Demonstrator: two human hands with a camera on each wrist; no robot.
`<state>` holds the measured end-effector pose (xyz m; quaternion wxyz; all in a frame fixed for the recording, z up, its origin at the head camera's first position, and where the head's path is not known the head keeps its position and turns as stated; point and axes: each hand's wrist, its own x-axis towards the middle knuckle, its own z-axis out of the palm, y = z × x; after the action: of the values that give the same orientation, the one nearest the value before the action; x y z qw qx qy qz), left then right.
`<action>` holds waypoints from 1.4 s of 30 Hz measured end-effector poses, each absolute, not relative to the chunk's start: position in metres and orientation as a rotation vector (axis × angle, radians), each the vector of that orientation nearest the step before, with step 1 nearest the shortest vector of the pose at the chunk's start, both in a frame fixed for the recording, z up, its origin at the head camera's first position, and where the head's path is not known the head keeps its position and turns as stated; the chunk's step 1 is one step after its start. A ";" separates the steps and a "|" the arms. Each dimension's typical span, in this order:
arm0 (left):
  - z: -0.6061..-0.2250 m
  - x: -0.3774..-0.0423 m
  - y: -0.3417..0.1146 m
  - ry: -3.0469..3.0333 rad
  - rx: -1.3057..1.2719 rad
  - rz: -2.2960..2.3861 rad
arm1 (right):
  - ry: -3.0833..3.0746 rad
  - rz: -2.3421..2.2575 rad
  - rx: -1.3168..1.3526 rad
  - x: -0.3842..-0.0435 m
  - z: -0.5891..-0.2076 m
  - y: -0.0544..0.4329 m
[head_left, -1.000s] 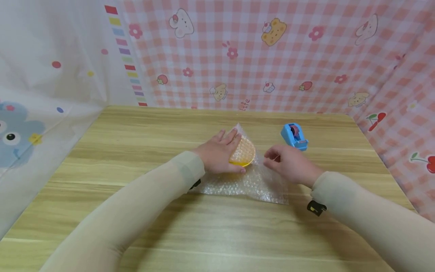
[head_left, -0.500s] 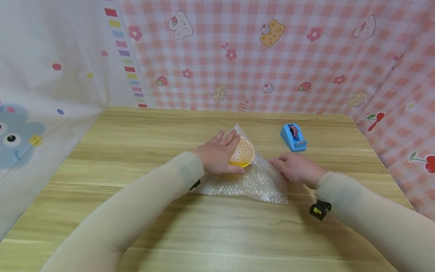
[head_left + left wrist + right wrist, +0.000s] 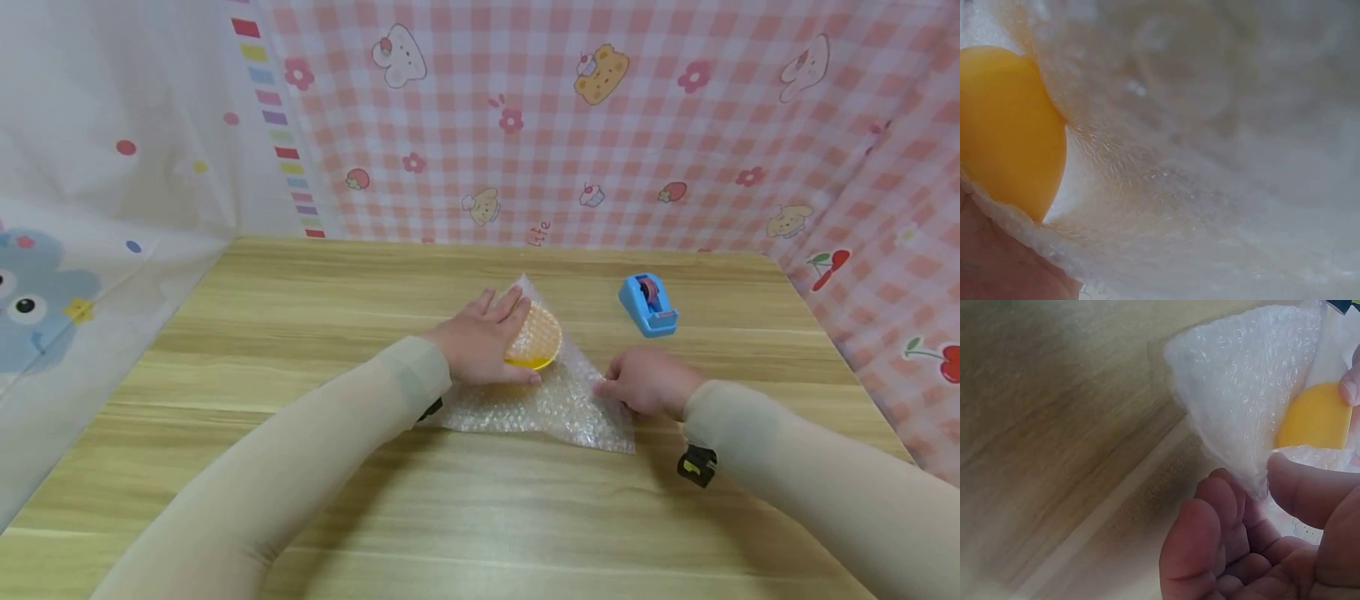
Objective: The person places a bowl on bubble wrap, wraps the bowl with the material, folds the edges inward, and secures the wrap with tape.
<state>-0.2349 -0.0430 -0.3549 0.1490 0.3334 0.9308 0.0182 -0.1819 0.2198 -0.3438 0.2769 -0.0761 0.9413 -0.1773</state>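
Observation:
A smooth, yellow, rounded object (image 3: pixel 534 363) lies partly wrapped in a sheet of bubble wrap (image 3: pixel 551 410) on the table; its exact kind is hard to tell. Over its left part my left hand (image 3: pixel 480 340) presses down through the wrap with fingers spread. My right hand (image 3: pixel 651 379) pinches the right edge of the sheet. Up close in the right wrist view, the thumb (image 3: pixel 1310 494) and index finger hold a pointed fold of the wrap. The left wrist view looks into the wrap's opening, where the object's yellow side (image 3: pixel 1010 134) shows.
A blue tape dispenser (image 3: pixel 649 305) with a pinkish roll stands behind my right hand. The wood-grain table (image 3: pixel 480 517) ends at a pink checked cloth (image 3: pixel 450 117) at the back, with a white printed cloth (image 3: pixel 150 192) on the left.
My right hand first moved right and down to the sheet's right edge, then slightly nearer to me, and now grips that edge. The left hand stays pressed in place.

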 end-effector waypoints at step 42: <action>-0.353 -0.233 -0.044 2.684 0.930 0.085 | 2.512 -0.750 -0.136 -0.181 -0.325 0.215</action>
<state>-0.2326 -0.0443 -0.3531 0.1494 0.3236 0.9338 0.0296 -0.1809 0.2148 -0.3250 0.2552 -0.0502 0.9252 -0.2762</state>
